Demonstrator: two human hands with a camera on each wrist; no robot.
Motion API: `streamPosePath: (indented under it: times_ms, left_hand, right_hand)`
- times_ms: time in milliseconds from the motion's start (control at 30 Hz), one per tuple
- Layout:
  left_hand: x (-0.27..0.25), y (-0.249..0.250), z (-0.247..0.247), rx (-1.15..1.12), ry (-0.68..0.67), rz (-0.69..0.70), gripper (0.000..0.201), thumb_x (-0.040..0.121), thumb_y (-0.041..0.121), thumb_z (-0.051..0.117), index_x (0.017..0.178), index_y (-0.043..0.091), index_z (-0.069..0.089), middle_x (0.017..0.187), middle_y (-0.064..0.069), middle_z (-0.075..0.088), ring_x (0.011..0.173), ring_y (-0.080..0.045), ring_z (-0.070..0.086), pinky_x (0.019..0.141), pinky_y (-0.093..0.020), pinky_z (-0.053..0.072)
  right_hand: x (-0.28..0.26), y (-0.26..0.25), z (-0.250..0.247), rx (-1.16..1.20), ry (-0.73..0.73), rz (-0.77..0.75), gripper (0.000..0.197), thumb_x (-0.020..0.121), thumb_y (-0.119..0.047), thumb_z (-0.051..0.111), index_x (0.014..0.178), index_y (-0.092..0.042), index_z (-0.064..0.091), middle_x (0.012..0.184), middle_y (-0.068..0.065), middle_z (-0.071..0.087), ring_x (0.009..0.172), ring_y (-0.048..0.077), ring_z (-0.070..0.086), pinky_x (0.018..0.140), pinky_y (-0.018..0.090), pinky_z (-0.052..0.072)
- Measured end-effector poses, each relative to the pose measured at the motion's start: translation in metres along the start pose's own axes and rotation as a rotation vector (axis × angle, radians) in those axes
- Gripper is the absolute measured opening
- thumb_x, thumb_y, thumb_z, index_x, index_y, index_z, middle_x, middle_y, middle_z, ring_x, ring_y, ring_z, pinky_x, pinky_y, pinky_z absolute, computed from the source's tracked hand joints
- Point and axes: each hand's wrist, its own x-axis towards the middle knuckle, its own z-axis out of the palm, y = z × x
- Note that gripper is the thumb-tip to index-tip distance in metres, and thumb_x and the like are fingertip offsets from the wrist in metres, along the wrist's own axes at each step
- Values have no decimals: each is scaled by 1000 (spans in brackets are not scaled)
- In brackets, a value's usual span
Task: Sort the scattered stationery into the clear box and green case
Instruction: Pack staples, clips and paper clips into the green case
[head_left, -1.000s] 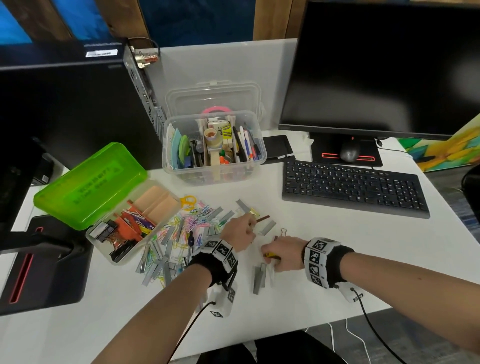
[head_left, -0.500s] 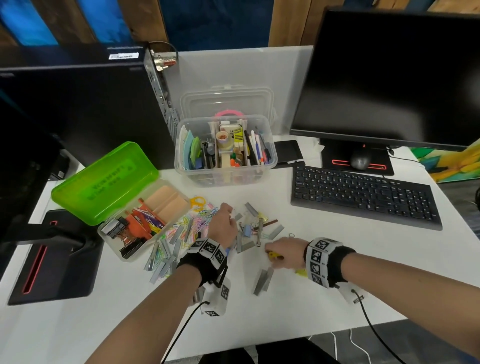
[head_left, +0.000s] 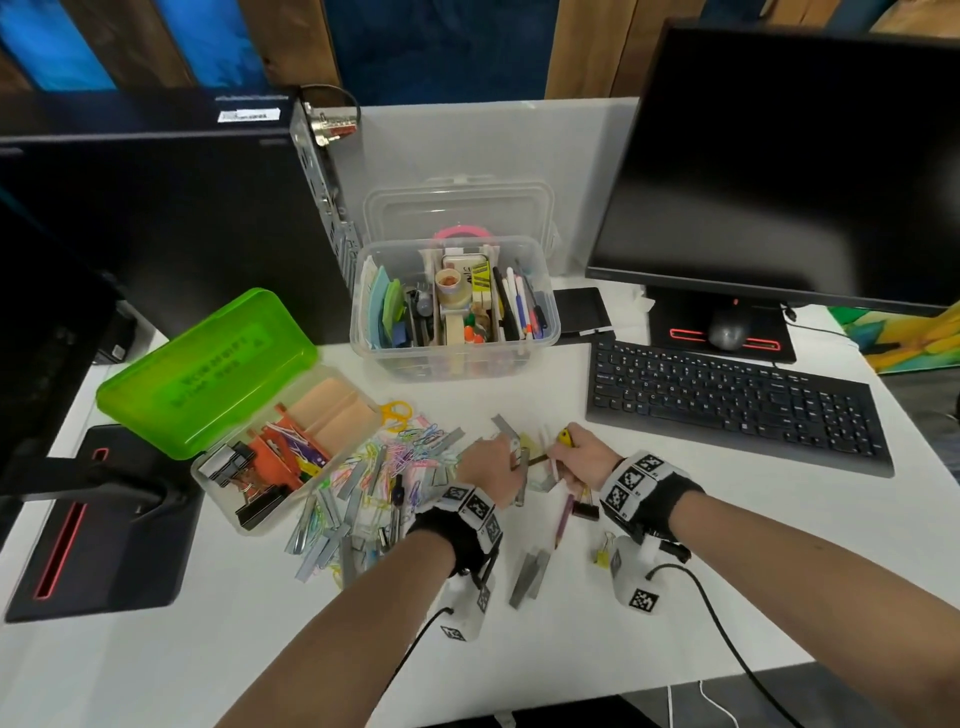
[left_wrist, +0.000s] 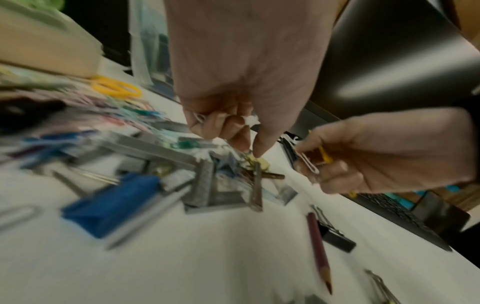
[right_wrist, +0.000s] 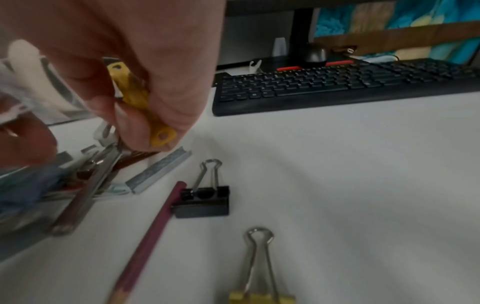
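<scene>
The green case (head_left: 208, 364) lies open at the left, its base holding binder clips and coloured items. The clear box (head_left: 540, 338) of pens and tape stands behind the scatter. My left hand (head_left: 511, 457) has curled fingers that hold a silver paper clip (left_wrist: 198, 118) and a white scrap, while its forefinger tip presses a small yellowish piece among the staple strips (left_wrist: 205, 185). My right hand (right_wrist: 130, 131) grips a yellow plastic piece (right_wrist: 140, 102) and pinches a silver clip (left_wrist: 309, 162) just right of the left hand. A heap of paper clips and staple strips (head_left: 374, 478) lies beside the case.
A maroon pencil (right_wrist: 145, 242), a black binder clip (right_wrist: 202, 201) and a yellow binder clip (right_wrist: 259, 296) lie near my right wrist. Two staple strips (head_left: 530, 571) lie nearer me. A black keyboard (head_left: 727, 400) and monitor stand at the right, a computer tower at the back left.
My right hand has moved away from me to the staple strips, uncovering the pencil and black binder clip. My left hand swung left to the heap and back right.
</scene>
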Motion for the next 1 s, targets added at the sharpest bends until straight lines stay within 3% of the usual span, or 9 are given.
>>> streamPosePath:
  times_ms: [133, 267, 400, 533, 600, 700, 833, 1000]
  left_hand:
    - [5, 10, 3, 178, -66, -49, 39, 95, 39, 51, 119, 9, 53, 114, -11, 62, 108, -29, 59, 79, -34, 48]
    - [7, 16, 4, 253, -75, -84, 38, 94, 33, 55, 122, 7, 53, 119, -13, 61, 112, -30, 58, 82, -35, 50]
    - [7, 22, 3, 231, -56, -159, 29, 92, 21, 56, 118, 8, 58, 116, -11, 64, 109, -29, 61, 79, -34, 53]
    - [7, 20, 5, 175, -33, -119, 31, 93, 22, 54, 121, 7, 55, 119, -11, 60, 113, -28, 58, 81, -33, 51]
    - [5, 16, 5, 101, -11, -83, 31, 94, 22, 49, 121, 7, 53, 119, -11, 57, 112, -28, 56, 82, -33, 48]
    - [3, 3, -1, -90, 49, -36, 27, 94, 22, 48, 114, 5, 51, 106, -14, 63, 100, -31, 61, 80, -38, 50]
    - [0, -29, -24, -224, 132, -5, 20, 97, 19, 45, 108, 2, 45, 78, -12, 61, 75, -33, 63, 58, -39, 47]
    - [-7, -76, -60, -246, 172, -131, 29, 100, 16, 39, 123, -1, 39, 80, -18, 62, 74, -34, 60, 55, -32, 36]
  right_hand:
    - [8, 2, -4, 123, -41, 27, 22, 91, 1, 53, 77, -9, 39, 61, 15, 49, 32, 13, 33, 36, 18, 25]
    - [9, 2, -6, 150, -14, 25, 24, 89, 2, 56, 81, -12, 38, 65, 17, 49, 29, 12, 34, 34, 17, 25]
    - [7, -3, -7, 132, -23, 38, 29, 89, 4, 55, 97, -21, 42, 68, 21, 53, 38, 17, 34, 38, 21, 24]
    - [5, -15, -6, 217, -28, 70, 23, 87, 15, 42, 88, -7, 48, 55, 15, 53, 27, 12, 36, 31, 14, 22]
    - [4, -20, -5, 242, -12, 102, 19, 89, 12, 37, 88, -5, 46, 52, 13, 52, 26, 13, 35, 32, 13, 21]
    - [4, -24, -2, 243, 3, 156, 15, 92, 2, 32, 89, -4, 45, 59, 13, 46, 29, 15, 32, 35, 13, 20]
    - [6, -29, 12, 252, 1, 199, 14, 93, -5, 33, 86, -8, 45, 59, 10, 41, 39, 16, 30, 34, 13, 21]
    - [5, -42, 37, 283, -21, 217, 19, 94, -6, 33, 80, -10, 45, 56, 9, 37, 47, 19, 37, 44, 21, 32]
